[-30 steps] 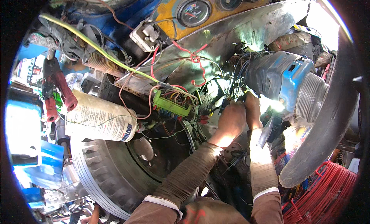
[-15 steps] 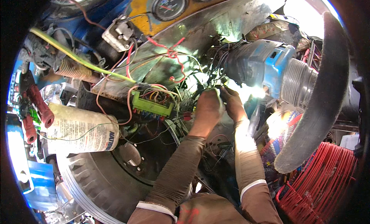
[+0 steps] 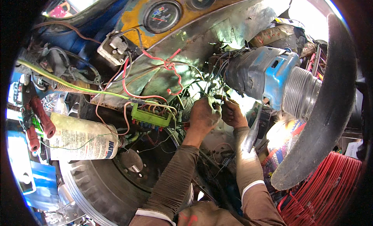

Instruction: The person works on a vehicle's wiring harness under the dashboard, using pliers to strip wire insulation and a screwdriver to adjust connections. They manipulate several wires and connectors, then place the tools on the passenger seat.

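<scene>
Side by side in the middle, my two hands are closed with their fingertips almost meeting. My left hand (image 3: 204, 115) pinches at the lower end of some thin dark wires (image 3: 211, 86) that hang from a loom. My right hand (image 3: 234, 114) is curled, thumb against fingers, at the same wires; exactly which strand each holds is hard to make out. Left of them sits a green fuse box (image 3: 150, 116) with coloured wires entering it. A blue-and-black steering column housing (image 3: 268, 72) with dark taped wires is just beyond my right hand.
A black steering wheel rim (image 3: 322, 109) curves down the right, above a coil of red wire (image 3: 324, 193). At left are a white cylindrical can (image 3: 83, 136), red-handled clamps (image 3: 42, 117) and a tyre (image 3: 101, 187). Gauges (image 3: 162, 17) sit in a yellow panel above a bare metal sheet (image 3: 186, 43).
The view has shifted, so the gauges and fuse box appear lower or further left. My hands have come slightly down and toward me, fingers still closed at the wires.
</scene>
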{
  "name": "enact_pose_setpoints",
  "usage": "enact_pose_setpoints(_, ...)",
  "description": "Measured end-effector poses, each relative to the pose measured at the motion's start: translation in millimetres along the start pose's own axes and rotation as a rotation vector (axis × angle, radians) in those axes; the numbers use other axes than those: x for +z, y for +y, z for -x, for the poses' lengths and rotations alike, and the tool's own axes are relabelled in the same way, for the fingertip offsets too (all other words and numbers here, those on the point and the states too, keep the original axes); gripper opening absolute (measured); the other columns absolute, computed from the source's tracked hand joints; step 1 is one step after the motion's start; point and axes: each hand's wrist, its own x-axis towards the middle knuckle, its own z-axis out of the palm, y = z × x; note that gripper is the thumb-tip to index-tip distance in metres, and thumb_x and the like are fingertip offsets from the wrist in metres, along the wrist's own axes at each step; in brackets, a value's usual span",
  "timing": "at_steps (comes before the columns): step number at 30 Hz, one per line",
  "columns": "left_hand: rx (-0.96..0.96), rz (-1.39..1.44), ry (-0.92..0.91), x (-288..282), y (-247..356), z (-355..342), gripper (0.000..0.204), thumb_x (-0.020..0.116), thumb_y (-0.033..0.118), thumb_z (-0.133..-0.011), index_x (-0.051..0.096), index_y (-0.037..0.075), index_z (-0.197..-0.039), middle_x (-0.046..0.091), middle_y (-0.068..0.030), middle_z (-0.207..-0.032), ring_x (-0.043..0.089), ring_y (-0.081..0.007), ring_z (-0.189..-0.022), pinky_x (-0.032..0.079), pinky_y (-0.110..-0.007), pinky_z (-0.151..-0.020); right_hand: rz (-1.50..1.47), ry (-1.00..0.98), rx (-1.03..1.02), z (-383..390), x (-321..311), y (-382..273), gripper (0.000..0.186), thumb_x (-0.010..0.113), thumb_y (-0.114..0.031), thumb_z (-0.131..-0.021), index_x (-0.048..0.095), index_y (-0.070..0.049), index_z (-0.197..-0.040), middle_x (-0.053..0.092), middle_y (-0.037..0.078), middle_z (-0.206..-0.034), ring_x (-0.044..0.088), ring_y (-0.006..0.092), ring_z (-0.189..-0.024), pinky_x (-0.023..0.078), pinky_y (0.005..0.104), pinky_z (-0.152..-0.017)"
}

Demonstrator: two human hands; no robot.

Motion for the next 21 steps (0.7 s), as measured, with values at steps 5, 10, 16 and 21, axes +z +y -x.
enact_pose_setpoints(5,-0.025,0.038,-0.034,3,-2,2,0.027,0.074,0.009,-0.073,0.075,0.006,-0.1,0.073,-0.0171,-0.091,0.07,-0.039,-0.085,0.056,-0.044,-0.076,-0.072,0.03,-0.016,-2,4,8,0.024,0.052,-0.018,-0.106,0.061,-0.008,-0.126,0.04,-0.007,-0.054,0.034,0.0042,-0.039,0.028,0.0213,-0.034)
enact_pose_setpoints(10,-0.094,0.069,-0.064,0,2,1,0.024,0.073,0.012,-0.079,0.075,0.005,-0.102,0.075,-0.0187,-0.094,0.072,-0.0384,-0.088,0.057,-0.045,-0.077,-0.145,0.132,-0.03,-8,10,13,0.023,0.053,-0.019,-0.106,0.062,-0.008,-0.124,0.039,-0.007,-0.054,0.032,0.0046,-0.04,0.028,0.0204,-0.036)
enact_pose_setpoints(16,-0.114,-0.25,-0.158,4,-1,-1,0.022,0.066,0.016,-0.09,0.075,0.001,-0.103,0.076,-0.0169,-0.096,0.073,-0.0334,-0.088,0.057,-0.043,-0.08,-0.135,0.287,0.026,-7,1,14,0.02,0.062,-0.022,-0.102,0.067,-0.007,-0.114,0.037,-0.011,-0.053,0.03,0.0054,-0.041,0.024,0.0248,-0.04)
enact_pose_setpoints(21,0.087,-0.265,-0.08,10,-13,11,0.031,0.071,0.02,-0.082,0.067,-0.005,-0.1,0.069,-0.026,-0.096,0.068,-0.0443,-0.094,0.057,-0.049,-0.082,0.445,0.768,-0.223,-5,40,15,0.015,0.072,-0.021,-0.095,0.072,-0.007,-0.1,0.044,-0.003,-0.063,0.038,0.0109,-0.052,0.03,0.0286,-0.05)
